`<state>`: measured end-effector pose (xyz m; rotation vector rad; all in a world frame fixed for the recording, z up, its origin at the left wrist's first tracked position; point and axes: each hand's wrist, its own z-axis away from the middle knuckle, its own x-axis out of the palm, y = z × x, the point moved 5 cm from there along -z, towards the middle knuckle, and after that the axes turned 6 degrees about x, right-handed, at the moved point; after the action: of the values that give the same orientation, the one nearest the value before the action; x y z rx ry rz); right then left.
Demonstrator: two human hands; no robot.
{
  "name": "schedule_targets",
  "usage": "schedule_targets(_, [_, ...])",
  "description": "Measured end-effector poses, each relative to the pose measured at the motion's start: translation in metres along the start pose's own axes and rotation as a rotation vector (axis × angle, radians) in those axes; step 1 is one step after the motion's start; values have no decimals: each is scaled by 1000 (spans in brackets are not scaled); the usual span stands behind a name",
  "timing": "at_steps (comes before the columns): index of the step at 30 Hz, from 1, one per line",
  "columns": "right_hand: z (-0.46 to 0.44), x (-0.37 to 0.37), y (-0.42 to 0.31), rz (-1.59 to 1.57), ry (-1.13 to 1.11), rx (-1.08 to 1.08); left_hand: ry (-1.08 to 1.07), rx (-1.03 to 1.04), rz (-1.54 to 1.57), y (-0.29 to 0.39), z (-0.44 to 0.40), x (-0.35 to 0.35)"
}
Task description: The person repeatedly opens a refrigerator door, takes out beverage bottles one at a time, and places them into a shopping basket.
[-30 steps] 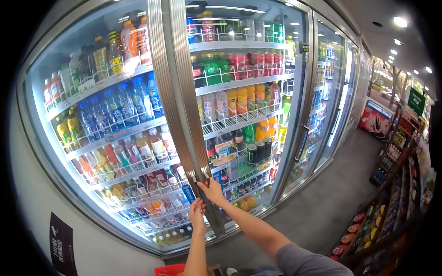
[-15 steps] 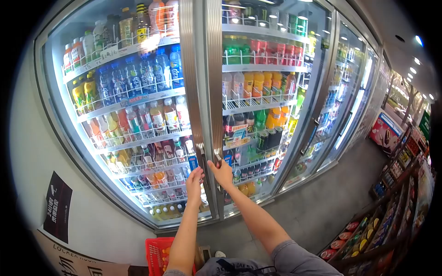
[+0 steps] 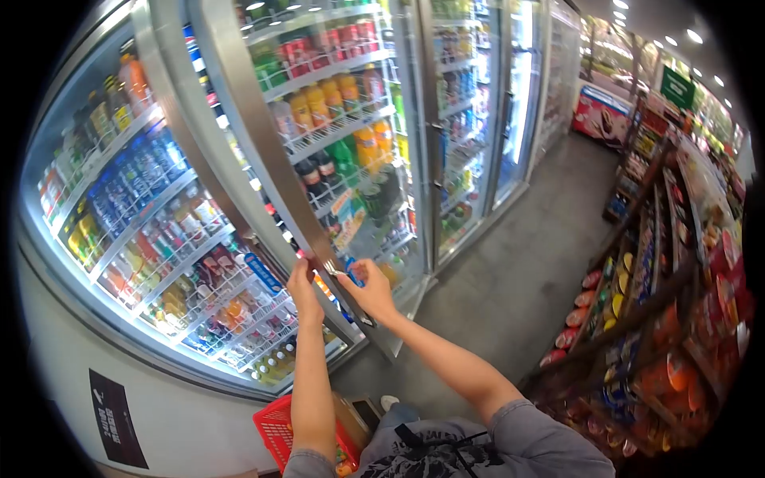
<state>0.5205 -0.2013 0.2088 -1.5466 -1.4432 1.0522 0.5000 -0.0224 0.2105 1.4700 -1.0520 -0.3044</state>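
My right hand (image 3: 373, 291) is closed round the handle (image 3: 334, 269) of the right glass fridge door (image 3: 259, 139), which stands partly open. My left hand (image 3: 304, 293) is raised beside that door's inner edge, with its fingers apart and nothing visible in them. Whether its fingertips touch the edge I cannot tell. Bottles show through the gap between the door and the fridge's middle post. The left glass door (image 3: 179, 111) is closed over shelves of bottled drinks, with a blue label (image 3: 263, 273) near its handle.
A red shopping basket (image 3: 275, 422) with items in it stands on the floor by my legs. More glass-door fridges (image 3: 466, 119) line the wall ahead. Packed snack shelves (image 3: 637, 319) run along the right, and a red chest freezer (image 3: 602, 115) stands at the far end.
The right fridge door has swung partly open, pulled toward me by my right hand. My left hand has shifted toward its edge. The view has turned right.
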Motion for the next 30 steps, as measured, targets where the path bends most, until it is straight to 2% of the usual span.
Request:
schedule_targets(3, [12, -56, -35, -15, 57, -73, 32, 12, 20, 4, 35, 25])
schedule_targets(5, [21, -82, -51, -36, 126, -182, -34, -8, 71, -8, 46, 33])
schedule_targets(6, [28, -92, -57, -37, 150, -154, -75, -21, 144, -13, 52, 39])
schedule_targets(8, [39, -105, -78, -299, 13, -145, -248, -63, 181, -13, 69, 62])
schedule_targets(10, [41, -114, -94, -241, -41, -276, -290, -164, 293, -35, 71, 72])
schedule_targets(15, [25, -124, -106, -325, -51, -226, -363, -240, 267, -42, 132, 130])
schedule_targets(18, [7, -132, -110, -201, -4, -330, -380, -278, 280, -27, 146, 151])
schedule_targets(19, [-2, -135, -107, -146, -19, -312, -383, -351, 224, -17, 147, 161])
schedule_targets(21, [-18, -141, -97, -116, -12, -194, -538, -384, 134, -28, 130, 166])
schedule_targets(22, [-29, -144, -87, -148, -11, -155, -541, -383, 147, -36, 115, 166])
schedule_targets(24, [-49, -149, -68, -159, 28, -183, -564, -239, 78, -41, 91, 170])
schedule_targets(26, [-69, -151, -48, -226, 79, -52, -562, -230, 57, -42, 78, 172])
schedule_targets(30, [-113, -120, -21, -269, 67, 1, -490, -196, 62, -55, 20, 183])
